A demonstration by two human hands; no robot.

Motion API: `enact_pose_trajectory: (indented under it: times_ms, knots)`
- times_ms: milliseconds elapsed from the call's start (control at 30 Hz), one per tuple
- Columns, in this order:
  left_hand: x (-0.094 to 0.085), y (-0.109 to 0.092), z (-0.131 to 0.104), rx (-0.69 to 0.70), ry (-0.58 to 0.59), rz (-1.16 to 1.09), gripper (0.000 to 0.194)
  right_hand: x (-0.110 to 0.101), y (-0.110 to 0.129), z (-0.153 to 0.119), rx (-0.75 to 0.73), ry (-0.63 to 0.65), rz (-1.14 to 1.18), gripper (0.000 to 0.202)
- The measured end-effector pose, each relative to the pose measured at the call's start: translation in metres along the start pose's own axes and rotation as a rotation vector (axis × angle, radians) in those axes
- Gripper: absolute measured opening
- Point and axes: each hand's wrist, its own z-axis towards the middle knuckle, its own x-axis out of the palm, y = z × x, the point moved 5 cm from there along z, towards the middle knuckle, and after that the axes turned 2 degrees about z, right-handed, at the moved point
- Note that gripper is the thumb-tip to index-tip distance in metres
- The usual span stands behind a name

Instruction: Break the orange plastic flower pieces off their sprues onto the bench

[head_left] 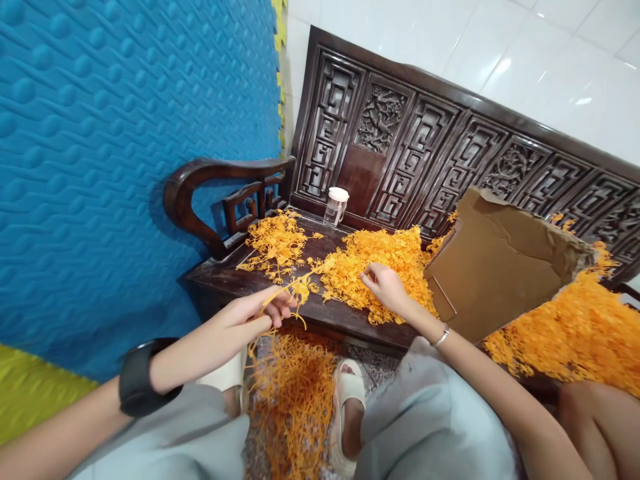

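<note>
Thin orange strands with a small tangled cluster (301, 288) are held in my left hand (267, 310), whose fingers curl round them above the bench's front edge. My right hand (384, 283) is closed over the near side of a large orange pile (383, 257) on the dark wooden bench (320, 313); what its fingers pinch, if anything, is too small to make out. A smaller orange heap (277, 243) lies on the bench at the left, by the armrest.
A lidded clear cup (336, 207) stands by the carved backrest (383, 120). A cardboard piece (500, 260) leans at the right, beside another big orange pile (580, 327). Orange strands (295, 400) cover the floor between my feet. Another person's bare knee (595, 427) shows at lower right.
</note>
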Motion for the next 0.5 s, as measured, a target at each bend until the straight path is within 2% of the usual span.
enact_pose_trajectory:
  times_ms: [100, 200, 267, 367, 500]
  knots:
    - [0.002, -0.005, 0.003, -0.052, -0.018, -0.082, 0.017, 0.002, 0.000, 0.017, 0.028, -0.032, -0.209, 0.031]
    - [0.005, -0.004, 0.002, -0.227, -0.013, -0.151, 0.007, 0.007, -0.006, 0.036, 0.067, -0.031, -0.319, 0.034]
    - [0.004, -0.004, 0.000, -0.285, -0.042, -0.125, 0.014, 0.010, -0.012, 0.048, 0.096, -0.037, -0.337, 0.032]
    - [0.000, -0.006, 0.000, -0.272, -0.088, -0.036, 0.029, 0.013, -0.021, 0.062, 0.144, -0.049, -0.354, 0.026]
    - [-0.005, -0.010, 0.000, -0.244, -0.115, 0.054, 0.037, 0.014, -0.030, 0.073, 0.169, -0.041, -0.347, 0.023]
